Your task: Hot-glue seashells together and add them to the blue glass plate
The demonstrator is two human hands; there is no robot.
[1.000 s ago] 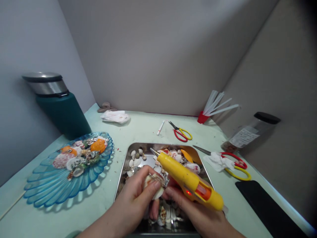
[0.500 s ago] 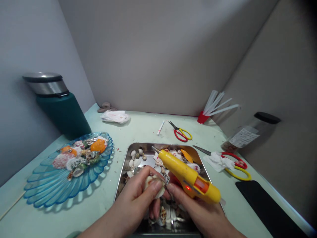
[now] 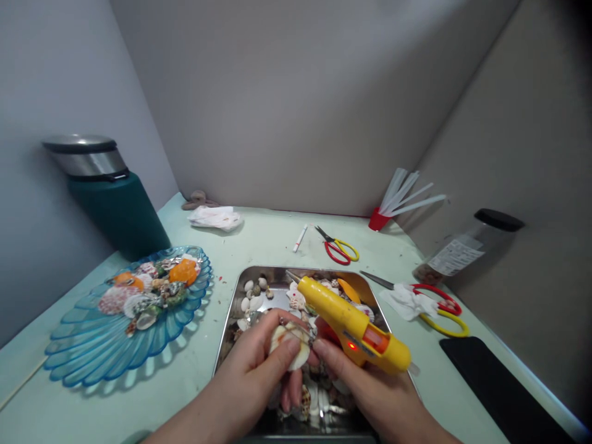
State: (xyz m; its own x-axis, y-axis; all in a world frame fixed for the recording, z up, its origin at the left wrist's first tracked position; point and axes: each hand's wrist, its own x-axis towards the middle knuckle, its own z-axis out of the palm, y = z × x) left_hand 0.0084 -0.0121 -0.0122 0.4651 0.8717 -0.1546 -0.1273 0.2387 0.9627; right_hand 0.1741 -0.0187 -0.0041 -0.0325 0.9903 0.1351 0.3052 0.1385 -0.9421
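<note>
My left hand (image 3: 261,370) is closed on a pale scallop shell (image 3: 290,342), held over the metal tray (image 3: 234,308). My right hand (image 3: 370,394) grips a yellow hot glue gun (image 3: 354,327) whose red light is on; its fingertips touch the shell from the right. The gun's metal nozzle points up and to the left, away from the shell. Several small shells lie loose in the tray under both hands.
A blue glass plate (image 3: 92,351) with glued shells sits at left, a teal bottle (image 3: 113,206) behind it. Red-and-yellow scissors (image 3: 340,246), a second pair (image 3: 435,302) on tissue, a red cup of glue sticks (image 3: 393,203), a jar (image 3: 462,250) and a black phone (image 3: 499,388) lie at right.
The glue gun has swung slightly right and flatter, its nozzle a bit farther from my left hand. My left hand keeps the shell almost in place.
</note>
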